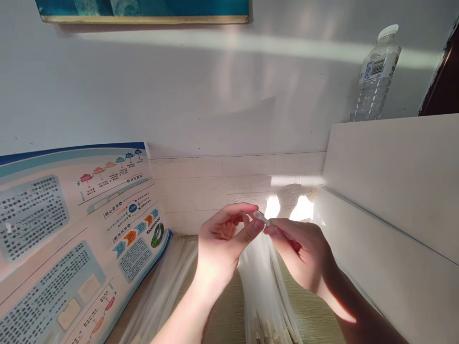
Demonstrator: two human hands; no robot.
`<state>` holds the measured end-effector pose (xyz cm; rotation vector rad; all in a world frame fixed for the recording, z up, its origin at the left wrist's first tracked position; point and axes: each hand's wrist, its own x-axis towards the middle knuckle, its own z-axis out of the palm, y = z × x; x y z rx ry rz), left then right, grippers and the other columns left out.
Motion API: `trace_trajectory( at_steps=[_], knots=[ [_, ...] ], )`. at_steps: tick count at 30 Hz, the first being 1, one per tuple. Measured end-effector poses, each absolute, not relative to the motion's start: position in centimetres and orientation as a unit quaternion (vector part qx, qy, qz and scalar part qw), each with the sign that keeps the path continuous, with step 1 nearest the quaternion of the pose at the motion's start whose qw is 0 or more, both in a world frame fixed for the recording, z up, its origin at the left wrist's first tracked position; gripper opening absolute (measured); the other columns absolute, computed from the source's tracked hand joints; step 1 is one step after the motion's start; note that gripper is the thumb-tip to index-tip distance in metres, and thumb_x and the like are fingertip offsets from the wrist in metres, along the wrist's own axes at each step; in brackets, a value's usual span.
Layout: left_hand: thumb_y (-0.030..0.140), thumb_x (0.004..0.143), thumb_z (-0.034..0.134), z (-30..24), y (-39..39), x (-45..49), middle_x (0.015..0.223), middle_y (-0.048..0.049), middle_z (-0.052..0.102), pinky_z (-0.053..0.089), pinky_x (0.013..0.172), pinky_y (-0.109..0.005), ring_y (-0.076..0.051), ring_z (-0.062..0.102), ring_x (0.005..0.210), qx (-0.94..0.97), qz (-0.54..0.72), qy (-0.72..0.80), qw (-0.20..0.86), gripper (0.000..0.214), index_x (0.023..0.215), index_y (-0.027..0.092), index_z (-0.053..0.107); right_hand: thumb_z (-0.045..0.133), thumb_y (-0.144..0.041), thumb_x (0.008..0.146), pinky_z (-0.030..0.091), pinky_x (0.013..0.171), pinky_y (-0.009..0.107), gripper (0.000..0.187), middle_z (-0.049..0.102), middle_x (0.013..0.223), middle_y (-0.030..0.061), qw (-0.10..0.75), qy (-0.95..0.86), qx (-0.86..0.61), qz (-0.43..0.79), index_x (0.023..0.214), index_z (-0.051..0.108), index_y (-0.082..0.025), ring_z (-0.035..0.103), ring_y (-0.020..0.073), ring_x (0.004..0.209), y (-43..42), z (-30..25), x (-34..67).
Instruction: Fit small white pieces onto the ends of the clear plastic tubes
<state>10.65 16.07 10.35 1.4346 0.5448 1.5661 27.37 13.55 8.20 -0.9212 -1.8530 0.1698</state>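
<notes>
My left hand (224, 243) and my right hand (299, 251) meet in the middle, just above a wooden surface (222, 310). Both pinch the end of a thin white plastic strip (261, 218) between thumb and fingers. It looks like a cable tie, its head sticking up between the fingertips. Below the hands lies a bundle of several similar white strips (265, 296), fanning toward the bottom edge. Another pile of white strips (161, 291) lies to the left.
A printed poster (71, 239) with blue charts leans at the left. A white wall is behind. A white cabinet side (390, 200) rises at the right, with a clear water bottle (376, 74) on top. A framed picture (143, 12) hangs above.
</notes>
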Motion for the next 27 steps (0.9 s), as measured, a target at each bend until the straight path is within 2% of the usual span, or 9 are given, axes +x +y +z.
trace_trajectory(
  at_steps=[4,10,14,22,27],
  knots=[
    [0.020,0.074,0.086,10.3,16.0,10.5,0.082,-0.0018,0.071,0.052,0.072,-0.026,-0.014,0.063,0.078,0.606,0.622,0.188,0.459,0.020,0.091,0.027,0.081,0.047,-0.024,0.103,0.019,0.051,0.026,0.036,0.026,0.061,-0.0052,0.503,-0.790,-0.339,0.090,0.070,0.031,-0.019,0.023,0.0086,0.056,14.0,8.2,27.9],
    [0.011,0.080,0.080,9.9,15.8,10.4,0.090,0.0001,0.071,0.052,0.077,-0.028,-0.014,0.063,0.083,0.661,0.617,0.149,0.401,0.031,0.103,0.032,0.074,0.046,-0.031,0.105,0.023,0.052,0.027,0.027,0.036,0.066,-0.0039,0.466,-0.809,-0.341,0.108,0.081,0.051,-0.019,0.028,0.0099,0.059,14.7,7.8,28.9],
    [0.004,0.080,0.077,9.7,15.7,10.6,0.090,0.0005,0.069,0.052,0.076,-0.033,-0.018,0.066,0.087,0.667,0.653,0.102,0.344,0.033,0.099,0.030,0.067,0.047,-0.034,0.105,0.025,0.051,0.026,0.026,0.040,0.066,-0.0035,0.468,-0.807,-0.337,0.124,0.086,0.057,-0.019,0.030,0.0098,0.059,14.5,7.8,29.0],
    [0.003,0.080,0.074,9.8,15.8,10.8,0.085,-0.0017,0.067,0.049,0.072,-0.034,-0.019,0.064,0.085,0.679,0.659,0.098,0.308,0.026,0.093,0.025,0.068,0.047,-0.034,0.104,0.023,0.052,0.027,0.029,0.034,0.064,-0.0044,0.473,-0.797,-0.338,0.167,0.082,0.056,-0.019,0.028,0.0096,0.058,13.5,8.5,28.3],
    [0.004,0.080,0.074,9.7,15.7,10.9,0.081,-0.0012,0.065,0.049,0.070,-0.036,-0.021,0.064,0.081,0.675,0.669,0.100,0.294,0.025,0.092,0.025,0.071,0.045,-0.027,0.104,0.023,0.054,0.028,0.030,0.032,0.063,-0.0047,0.451,-0.793,-0.366,0.185,0.078,0.055,-0.018,0.027,0.0095,0.058,12.5,9.5,28.0]
  ],
)
